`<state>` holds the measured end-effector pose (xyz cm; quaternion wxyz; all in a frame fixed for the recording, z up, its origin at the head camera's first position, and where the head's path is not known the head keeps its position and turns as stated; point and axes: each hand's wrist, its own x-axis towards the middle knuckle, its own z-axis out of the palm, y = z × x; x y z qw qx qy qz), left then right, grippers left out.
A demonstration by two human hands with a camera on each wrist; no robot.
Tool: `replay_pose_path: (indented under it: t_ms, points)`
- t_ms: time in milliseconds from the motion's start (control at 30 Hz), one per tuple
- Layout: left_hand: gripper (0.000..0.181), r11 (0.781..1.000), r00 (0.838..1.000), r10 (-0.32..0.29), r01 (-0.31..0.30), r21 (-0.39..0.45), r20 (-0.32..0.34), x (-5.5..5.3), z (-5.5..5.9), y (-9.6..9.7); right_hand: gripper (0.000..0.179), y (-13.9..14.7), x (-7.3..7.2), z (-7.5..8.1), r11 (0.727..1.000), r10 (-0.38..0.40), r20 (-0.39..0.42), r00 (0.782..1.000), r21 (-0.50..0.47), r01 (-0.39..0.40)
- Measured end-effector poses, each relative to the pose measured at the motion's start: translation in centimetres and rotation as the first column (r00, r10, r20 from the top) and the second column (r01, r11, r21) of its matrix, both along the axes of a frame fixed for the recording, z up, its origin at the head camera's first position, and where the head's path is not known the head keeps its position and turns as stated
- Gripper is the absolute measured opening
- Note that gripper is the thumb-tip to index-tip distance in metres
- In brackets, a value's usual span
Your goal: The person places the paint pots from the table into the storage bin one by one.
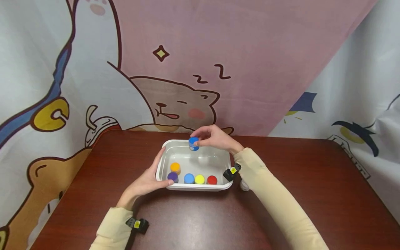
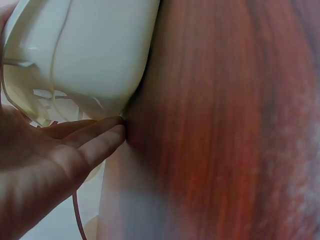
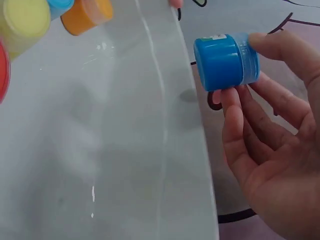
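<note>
My right hand (image 1: 215,137) pinches a small blue jar (image 1: 193,143) between thumb and fingertips, over the far rim of a white plastic tray (image 1: 200,187). In the right wrist view the jar (image 3: 222,62) shows a blue part and a clear band, with the thumb on the clear end. My left hand (image 1: 147,182) grips the tray's near left corner, thumb on the near rim and fingers along the left side. Inside the tray are an orange jar (image 1: 175,168), a purple jar (image 1: 173,177), a light blue jar (image 1: 189,178), a yellow jar (image 1: 199,179) and a red jar (image 1: 211,180).
The tray stands on a dark red-brown wooden table (image 1: 200,215). A small whitish object (image 1: 244,185) sits just right of the tray, partly hidden by the right sleeve. Behind the table hangs a printed cloth (image 1: 250,69) with cartoon animals.
</note>
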<state>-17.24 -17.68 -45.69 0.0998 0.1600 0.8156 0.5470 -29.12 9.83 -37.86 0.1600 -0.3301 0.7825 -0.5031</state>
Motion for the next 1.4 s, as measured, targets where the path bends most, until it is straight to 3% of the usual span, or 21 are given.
replay_pose_path:
  t_ms: [333, 500, 700, 833, 1200, 1400]
  points:
    - [0.108, 1.000, 1.000, -0.001, 0.001, 0.004, 0.014, 0.0, 0.1, 0.0, 0.029, -1.9, -0.6, -1.1, 0.995, 0.075, -0.041, 0.996, 0.074, -0.072]
    - [0.108, 1.000, 1.000, 0.003, -0.004, 0.003, 0.010, 0.1, 0.0, 0.0, 0.029, -2.4, -0.3, -1.3, 0.989, 0.093, -0.068, 0.993, 0.118, -0.084]
    - [0.107, 1.000, 1.000, 0.000, 0.000, 0.008, 0.016, 0.0, 0.0, 0.0, 0.029, -2.7, 0.3, -1.6, 0.972, 0.178, -0.092, 0.980, 0.170, -0.161]
    - [0.107, 1.000, 1.000, -0.003, 0.002, 0.014, 0.017, 0.0, -0.1, -0.1, 0.030, -2.9, 0.4, -1.9, 0.959, 0.224, -0.067, 0.972, 0.196, -0.207]
    - [0.108, 1.000, 1.000, -0.004, 0.004, 0.015, -0.012, 0.2, -0.1, -0.2, 0.025, -3.6, 0.7, -3.7, 0.883, 0.319, 0.062, 0.946, 0.343, -0.320]
    - [0.107, 1.000, 1.000, -0.012, 0.012, 0.019, -0.012, 0.0, -0.2, -0.3, 0.031, -3.6, 0.7, -3.9, 0.882, 0.327, 0.168, 0.930, 0.298, -0.365]
